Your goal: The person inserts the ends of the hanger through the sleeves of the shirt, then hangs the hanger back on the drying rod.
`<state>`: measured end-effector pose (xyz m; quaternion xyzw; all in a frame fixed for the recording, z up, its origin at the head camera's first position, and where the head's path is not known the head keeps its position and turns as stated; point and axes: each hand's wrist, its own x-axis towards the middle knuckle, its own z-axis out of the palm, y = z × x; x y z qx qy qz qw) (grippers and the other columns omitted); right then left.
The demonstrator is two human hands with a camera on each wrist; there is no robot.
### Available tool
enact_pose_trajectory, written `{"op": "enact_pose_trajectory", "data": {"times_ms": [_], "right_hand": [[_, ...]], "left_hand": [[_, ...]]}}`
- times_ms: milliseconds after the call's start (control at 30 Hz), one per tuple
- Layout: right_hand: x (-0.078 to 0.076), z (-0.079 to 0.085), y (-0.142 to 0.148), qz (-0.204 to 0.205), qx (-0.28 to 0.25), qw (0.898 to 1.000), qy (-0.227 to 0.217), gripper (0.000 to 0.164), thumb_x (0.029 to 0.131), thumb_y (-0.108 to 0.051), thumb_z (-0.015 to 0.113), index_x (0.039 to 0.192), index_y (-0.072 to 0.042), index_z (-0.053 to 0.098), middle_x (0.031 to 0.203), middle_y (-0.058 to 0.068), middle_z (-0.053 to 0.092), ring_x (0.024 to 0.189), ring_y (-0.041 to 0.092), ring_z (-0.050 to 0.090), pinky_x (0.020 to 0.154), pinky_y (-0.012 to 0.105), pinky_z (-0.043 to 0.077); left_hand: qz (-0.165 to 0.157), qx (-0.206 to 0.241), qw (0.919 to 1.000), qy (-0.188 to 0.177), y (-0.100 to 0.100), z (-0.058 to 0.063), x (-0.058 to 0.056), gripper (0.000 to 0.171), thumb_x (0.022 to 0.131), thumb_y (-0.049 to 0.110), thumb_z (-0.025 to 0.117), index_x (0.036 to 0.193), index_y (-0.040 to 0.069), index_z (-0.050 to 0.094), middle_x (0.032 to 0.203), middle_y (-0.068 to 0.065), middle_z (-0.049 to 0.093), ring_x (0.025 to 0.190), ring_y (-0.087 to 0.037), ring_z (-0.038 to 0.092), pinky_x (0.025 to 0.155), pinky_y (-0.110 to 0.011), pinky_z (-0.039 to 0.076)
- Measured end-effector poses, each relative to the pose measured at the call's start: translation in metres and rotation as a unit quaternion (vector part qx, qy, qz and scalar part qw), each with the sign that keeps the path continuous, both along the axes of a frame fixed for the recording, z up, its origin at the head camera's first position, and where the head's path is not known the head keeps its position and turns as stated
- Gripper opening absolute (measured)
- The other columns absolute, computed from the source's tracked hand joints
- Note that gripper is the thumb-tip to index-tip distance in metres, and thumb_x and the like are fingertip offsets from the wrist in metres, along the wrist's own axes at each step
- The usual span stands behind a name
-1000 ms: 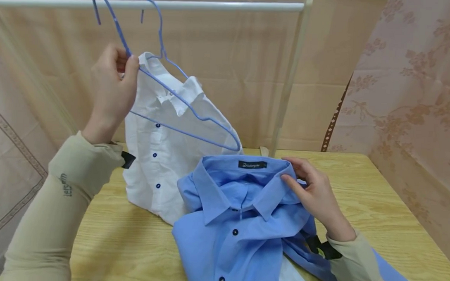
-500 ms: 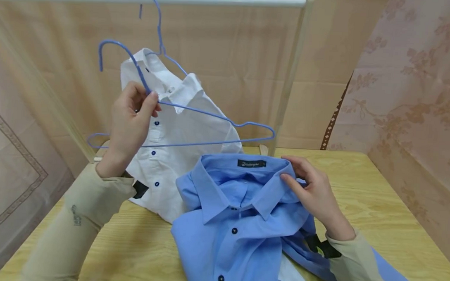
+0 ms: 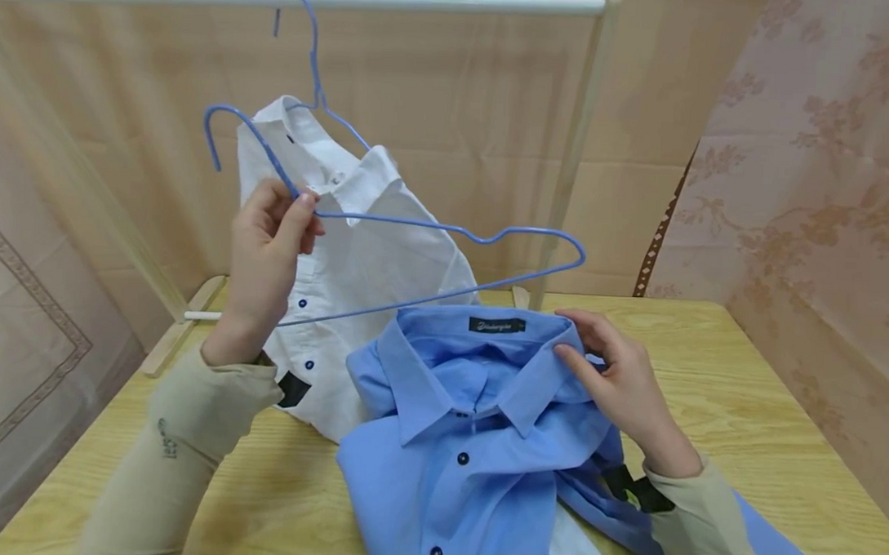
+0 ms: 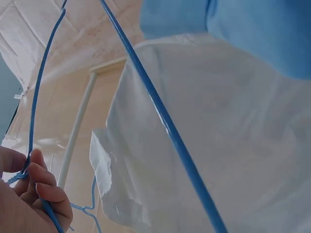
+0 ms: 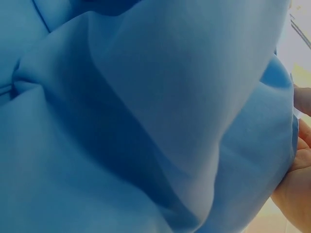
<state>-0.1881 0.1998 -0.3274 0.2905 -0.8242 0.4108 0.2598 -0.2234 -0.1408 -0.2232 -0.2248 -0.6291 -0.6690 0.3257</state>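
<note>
My left hand [image 3: 269, 255] pinches a blue wire hanger [image 3: 453, 228] at the base of its hook, and the hanger tilts in the air in front of a white shirt [image 3: 356, 283]. In the left wrist view the fingers curl round the twisted neck of the wire. A blue collared shirt [image 3: 482, 475] with dark buttons lies on the table, its neck facing up. My right hand [image 3: 625, 382] holds the right side of its collar [image 3: 536, 387] between thumb and fingers. Blue cloth fills most of the right wrist view. The hanger's left end is hidden behind my left hand and forearm.
The white shirt hangs by a second blue hanger [image 3: 314, 52] from the white rail [image 3: 454, 2] of a rack. The rack's wooden foot [image 3: 181, 329] stands on the wooden table [image 3: 734, 418]. Curtains [image 3: 823, 160] surround the table.
My left hand has brought the hanger down and to the right, from the rail's height to just above the blue collar. The right hand has stayed at the collar.
</note>
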Motion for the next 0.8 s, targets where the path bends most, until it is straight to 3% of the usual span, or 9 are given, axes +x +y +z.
{"op": "enact_pose_trajectory", "data": {"times_ms": [100,233,533,633,800], "right_hand": [[0.001,0.001,0.0,0.002,0.001,1.0,0.0,0.041,0.082,0.003,0.062,0.122,-0.003,0.052,0.098,0.01,0.067,0.091,-0.005,0.058,0.078,0.01,0.045],[0.001,0.001,-0.001,0.01,-0.001,1.0,0.0,0.042,0.082,0.004,0.062,0.122,-0.003,0.052,0.101,0.011,0.066,0.092,-0.005,0.058,0.077,0.01,0.046],[0.0,0.0,-0.004,0.025,-0.005,1.0,0.0,0.041,0.082,0.005,0.061,0.121,-0.002,0.052,0.103,0.012,0.066,0.093,-0.004,0.058,0.078,0.011,0.046],[0.001,-0.001,-0.005,0.024,-0.004,1.0,-0.006,0.041,0.082,0.004,0.061,0.122,-0.002,0.052,0.104,0.012,0.065,0.093,-0.004,0.058,0.078,0.011,0.046],[0.001,-0.002,-0.007,0.025,-0.003,1.0,-0.01,0.04,0.083,0.003,0.061,0.122,-0.002,0.052,0.103,0.011,0.065,0.093,-0.004,0.058,0.076,0.011,0.046]], "left_hand": [[-0.008,0.029,0.9995,-0.01,0.001,0.001,0.0,0.015,0.092,0.006,0.05,0.085,0.008,0.063,0.06,0.002,0.055,0.05,-0.01,0.042,0.048,-0.018,0.032],[-0.042,0.071,0.9959,-0.037,0.003,0.001,0.0,0.02,0.093,0.005,0.046,0.083,0.006,0.064,0.061,0.001,0.054,0.048,-0.009,0.039,0.046,-0.017,0.029],[-0.14,0.16,0.9712,-0.107,0.002,0.008,0.008,0.018,0.095,0.011,0.045,0.084,0.005,0.057,0.062,-0.002,0.051,0.049,-0.008,0.04,0.045,-0.015,0.028],[-0.174,0.189,0.9603,-0.11,0.003,0.014,0.013,0.016,0.095,0.011,0.045,0.085,0.002,0.055,0.064,-0.004,0.05,0.05,-0.009,0.04,0.045,-0.014,0.027],[-0.208,0.2,0.9527,-0.096,0.014,0.028,0.018,0.015,0.093,0.013,0.049,0.088,0.0,0.054,0.066,-0.005,0.049,0.051,-0.011,0.039,0.046,-0.015,0.027]]}}
